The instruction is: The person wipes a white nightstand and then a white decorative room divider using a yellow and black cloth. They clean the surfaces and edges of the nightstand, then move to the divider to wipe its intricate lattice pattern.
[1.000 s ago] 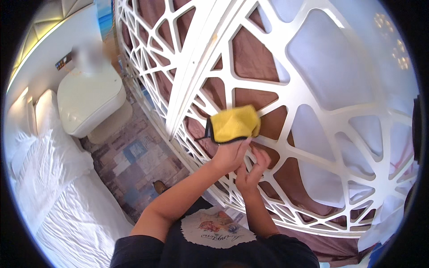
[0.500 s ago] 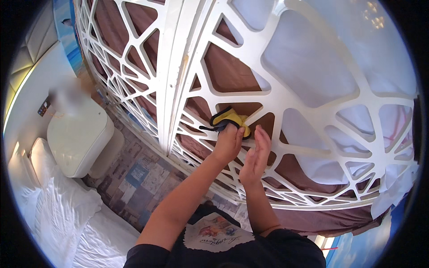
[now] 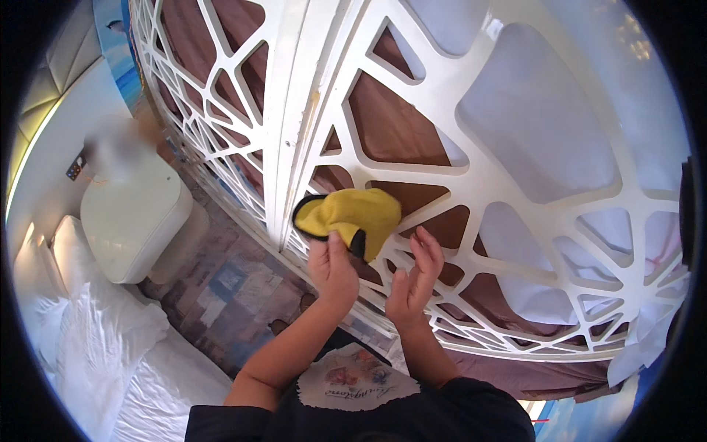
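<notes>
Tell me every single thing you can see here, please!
Yellow cloth: 1, yellow with black edging, in left hand
Post: 1, white, upper centre
Lattice panels: 2, white, beside post
Brown fabric: count unclear, brown, behind lattice panels
White fabric: count unclear, white, behind right panel
Cabinet: 1, white, left
Blurred thing: 1, colour unclear, on cabinet
Bedding: count unclear, white, lower left
Floor: 1, grey-brown and blue patchwork, left of centre
Shirt: 1, black, bottom
Left hand: 1, bare, gripping cloth
Right hand: 1, bare, open beside cloth

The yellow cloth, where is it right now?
In the head view, the yellow cloth is just left of the middle, held in the left hand, in front of the white lattice, with the right hand to its right.
</notes>
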Available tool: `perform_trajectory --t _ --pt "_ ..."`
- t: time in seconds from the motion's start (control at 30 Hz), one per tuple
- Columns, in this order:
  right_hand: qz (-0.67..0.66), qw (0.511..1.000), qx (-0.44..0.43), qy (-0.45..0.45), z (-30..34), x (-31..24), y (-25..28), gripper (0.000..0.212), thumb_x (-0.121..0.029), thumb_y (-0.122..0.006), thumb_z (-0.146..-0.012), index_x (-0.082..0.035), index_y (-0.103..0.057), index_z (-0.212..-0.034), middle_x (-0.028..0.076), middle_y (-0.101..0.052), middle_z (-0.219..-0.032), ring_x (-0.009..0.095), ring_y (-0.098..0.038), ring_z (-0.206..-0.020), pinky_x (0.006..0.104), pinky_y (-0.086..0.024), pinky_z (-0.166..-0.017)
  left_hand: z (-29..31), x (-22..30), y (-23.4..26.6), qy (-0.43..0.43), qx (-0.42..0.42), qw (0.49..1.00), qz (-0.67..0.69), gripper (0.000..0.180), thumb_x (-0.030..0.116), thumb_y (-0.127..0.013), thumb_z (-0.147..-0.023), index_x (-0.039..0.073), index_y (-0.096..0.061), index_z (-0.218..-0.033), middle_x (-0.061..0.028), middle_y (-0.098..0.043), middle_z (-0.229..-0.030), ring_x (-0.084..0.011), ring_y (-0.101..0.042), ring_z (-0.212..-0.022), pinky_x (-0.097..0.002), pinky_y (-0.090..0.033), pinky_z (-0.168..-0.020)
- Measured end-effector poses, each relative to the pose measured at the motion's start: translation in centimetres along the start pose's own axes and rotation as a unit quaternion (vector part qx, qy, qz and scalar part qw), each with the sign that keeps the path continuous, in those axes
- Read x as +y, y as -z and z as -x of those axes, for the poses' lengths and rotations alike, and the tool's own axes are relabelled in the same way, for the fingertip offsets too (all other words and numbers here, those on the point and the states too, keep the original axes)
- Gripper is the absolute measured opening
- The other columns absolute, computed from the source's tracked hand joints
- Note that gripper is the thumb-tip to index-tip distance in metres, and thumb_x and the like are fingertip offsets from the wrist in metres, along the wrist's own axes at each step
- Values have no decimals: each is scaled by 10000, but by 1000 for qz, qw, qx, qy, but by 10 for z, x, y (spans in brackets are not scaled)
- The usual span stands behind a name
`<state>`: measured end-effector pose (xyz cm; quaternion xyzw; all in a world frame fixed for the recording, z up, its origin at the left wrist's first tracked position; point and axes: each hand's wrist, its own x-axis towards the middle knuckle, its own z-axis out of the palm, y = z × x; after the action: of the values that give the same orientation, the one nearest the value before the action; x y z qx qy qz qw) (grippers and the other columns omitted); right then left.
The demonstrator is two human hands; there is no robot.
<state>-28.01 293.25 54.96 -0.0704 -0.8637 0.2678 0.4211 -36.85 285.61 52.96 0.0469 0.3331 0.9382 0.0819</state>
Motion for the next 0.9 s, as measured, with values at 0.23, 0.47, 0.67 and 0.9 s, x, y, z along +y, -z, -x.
perform_trajectory --t 0.23,0.47,0.67,0.9 --pt "-37 993 55 98 -18 14 -9 356 -144 -486 -968 26 -469 -1281 217 -379 -1382 348 -409 -1298 455 -347 -1095 -60 -2 -37 -447 -276 697 -489 452 155 -726 -821 5 -595 -1227 -209 -605 -1214 -392 -577 -1123 -459 -431 -1000" --pt "-76 987 12 138 -29 32 2 253 -103 -500 -945 28 -523 -1160 227 -419 -1320 324 -490 -1185 443 -469 -963 -110 9 -66 -543 -250 630 -497 291 191 -739 -618 92 -639 -872 -66 -663 -847 -276 -643 -701 -388 -501 -619" --pt "-110 984 8 137 -37 34 10 137 -46 -556 -888 2 -621 -999 181 -608 -1082 324 -608 -976 404 -504 -842 -118 0 -49 -506 -265 627 -530 390 148 -714 -655 65 -670 -1034 -129 -648 -1025 -366 -619 -950 -454 -507 -820" --pt "-137 982 -42 126 -30 35 6 254 -9 -611 -831 19 -659 -1080 180 -636 -1160 338 -622 -1048 428 -493 -915 -91 -61 8 -340 -169 742 -553 425 206 -730 -811 96 -612 -1205 -100 -636 -1119 -319 -598 -1049 -410 -466 -915"
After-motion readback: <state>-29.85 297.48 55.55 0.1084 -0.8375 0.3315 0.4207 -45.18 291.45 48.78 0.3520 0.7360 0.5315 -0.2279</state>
